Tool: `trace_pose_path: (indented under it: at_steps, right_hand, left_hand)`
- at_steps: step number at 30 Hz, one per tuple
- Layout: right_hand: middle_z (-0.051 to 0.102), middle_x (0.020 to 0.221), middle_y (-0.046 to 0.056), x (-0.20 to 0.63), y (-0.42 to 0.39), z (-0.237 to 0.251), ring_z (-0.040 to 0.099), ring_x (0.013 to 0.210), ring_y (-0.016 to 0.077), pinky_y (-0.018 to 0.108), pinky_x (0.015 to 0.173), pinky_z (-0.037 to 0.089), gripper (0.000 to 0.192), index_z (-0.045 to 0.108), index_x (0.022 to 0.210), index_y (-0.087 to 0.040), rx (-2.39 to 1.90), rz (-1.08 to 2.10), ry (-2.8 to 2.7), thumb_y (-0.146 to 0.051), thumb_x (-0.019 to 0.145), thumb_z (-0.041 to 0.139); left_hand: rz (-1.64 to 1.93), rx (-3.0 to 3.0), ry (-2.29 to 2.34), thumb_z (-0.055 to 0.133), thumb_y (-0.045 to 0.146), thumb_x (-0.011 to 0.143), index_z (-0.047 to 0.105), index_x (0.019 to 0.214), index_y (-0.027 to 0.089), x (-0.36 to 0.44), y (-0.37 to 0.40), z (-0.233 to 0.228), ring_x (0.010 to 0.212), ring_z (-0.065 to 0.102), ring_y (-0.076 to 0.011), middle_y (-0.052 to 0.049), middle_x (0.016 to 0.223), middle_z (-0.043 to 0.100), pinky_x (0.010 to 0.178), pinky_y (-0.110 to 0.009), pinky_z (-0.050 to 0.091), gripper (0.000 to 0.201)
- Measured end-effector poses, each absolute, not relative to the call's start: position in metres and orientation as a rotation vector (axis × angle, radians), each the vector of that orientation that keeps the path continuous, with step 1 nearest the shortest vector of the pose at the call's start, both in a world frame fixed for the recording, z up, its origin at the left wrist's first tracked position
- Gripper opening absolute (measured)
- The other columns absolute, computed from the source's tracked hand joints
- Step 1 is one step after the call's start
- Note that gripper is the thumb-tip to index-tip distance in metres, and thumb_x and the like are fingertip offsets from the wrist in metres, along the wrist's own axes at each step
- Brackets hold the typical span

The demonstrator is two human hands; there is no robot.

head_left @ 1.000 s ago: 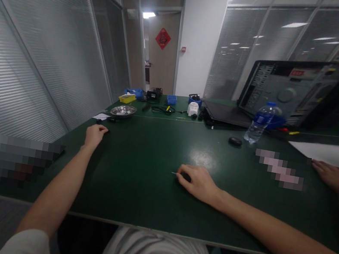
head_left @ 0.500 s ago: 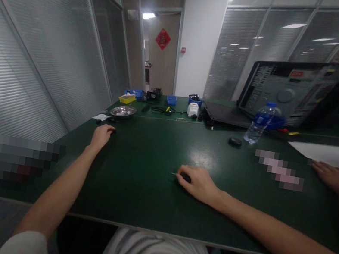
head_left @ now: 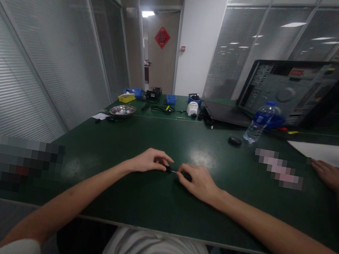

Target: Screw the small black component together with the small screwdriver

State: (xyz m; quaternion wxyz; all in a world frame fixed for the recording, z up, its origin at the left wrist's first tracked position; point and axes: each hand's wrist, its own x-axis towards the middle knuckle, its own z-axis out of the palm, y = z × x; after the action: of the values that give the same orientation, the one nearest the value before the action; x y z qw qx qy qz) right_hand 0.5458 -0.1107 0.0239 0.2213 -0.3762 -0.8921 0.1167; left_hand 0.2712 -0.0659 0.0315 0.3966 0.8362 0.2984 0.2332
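Note:
My right hand [head_left: 200, 183] rests on the green table [head_left: 132, 190], its fingers closed on a small black tool [head_left: 185, 176] with a thin metal tip that points left. My left hand [head_left: 150, 161] lies just left of it and pinches a small black piece [head_left: 168, 169] right at the end of that tip. The two hands almost touch near the middle of the table. What the black piece is cannot be made out.
At the back left stand a metal bowl [head_left: 122, 110] and small blue and yellow bins [head_left: 171, 99]. A water bottle [head_left: 258, 121], a black round object [head_left: 234, 141] and an open computer case [head_left: 290, 89] are at the back right. Another person's hand [head_left: 332, 173] lies flat at the right.
My left hand has drawn back from the far left near the metal bowl to the table's middle, now pinching a small black piece at the tool's tip. My right hand has stayed put.

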Motion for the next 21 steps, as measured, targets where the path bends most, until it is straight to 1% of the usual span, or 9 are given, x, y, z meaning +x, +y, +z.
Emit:
trace_pose_path:
  at_steps: [4,9,14,18,21]
  right_hand:
    - [0.071,0.090,0.002,0.546,-0.110,0.022,0.060,0.073,0.0149,0.026,0.068,0.036,0.020,0.069,0.103,-0.022,-1.022,0.335,-2.464,-0.033,0.101,0.052]
    - [0.070,0.087,0.001,0.546,-0.110,0.022,0.061,0.073,0.0149,0.027,0.068,0.036,0.019,0.069,0.100,-0.022,-1.040,0.306,-2.476,-0.032,0.101,0.053]
    - [0.071,0.089,0.001,0.546,-0.110,0.020,0.062,0.074,0.0155,0.027,0.068,0.036,0.019,0.069,0.101,-0.023,-1.033,0.271,-2.516,-0.033,0.101,0.053]
    - [0.071,0.090,0.002,0.546,-0.110,0.020,0.062,0.074,0.0156,0.027,0.068,0.036,0.021,0.068,0.103,-0.022,-1.017,0.255,-2.518,-0.034,0.102,0.051]
    - [0.071,0.091,0.002,0.547,-0.110,0.020,0.062,0.075,0.0157,0.027,0.068,0.037,0.022,0.068,0.104,-0.022,-1.002,0.273,-2.515,-0.035,0.103,0.051]
  left_hand:
    - [0.622,2.138,0.707,0.076,0.030,0.089,0.071,0.126,0.018,0.289,-0.080,0.031,0.094,0.068,-0.0185,-0.009,0.108,0.074,0.082,-0.028,0.048,0.039]
    - [0.651,2.185,0.780,0.078,0.032,0.088,0.074,0.119,0.017,0.285,-0.079,0.026,0.084,0.063,-0.0160,-0.007,0.102,0.074,0.073,-0.026,0.045,0.036]
    - [0.643,2.232,0.798,0.077,0.037,0.089,0.078,0.112,0.017,0.290,-0.081,0.024,0.078,0.059,-0.0147,-0.006,0.096,0.072,0.072,-0.026,0.044,0.030]
    - [0.654,2.279,0.782,0.077,0.037,0.089,0.079,0.111,0.019,0.294,-0.085,0.025,0.077,0.059,-0.0147,-0.004,0.092,0.071,0.073,-0.025,0.044,0.029]
    - [0.652,2.288,0.756,0.075,0.035,0.090,0.078,0.113,0.020,0.293,-0.085,0.026,0.083,0.063,-0.0159,-0.005,0.096,0.073,0.077,-0.026,0.046,0.028]
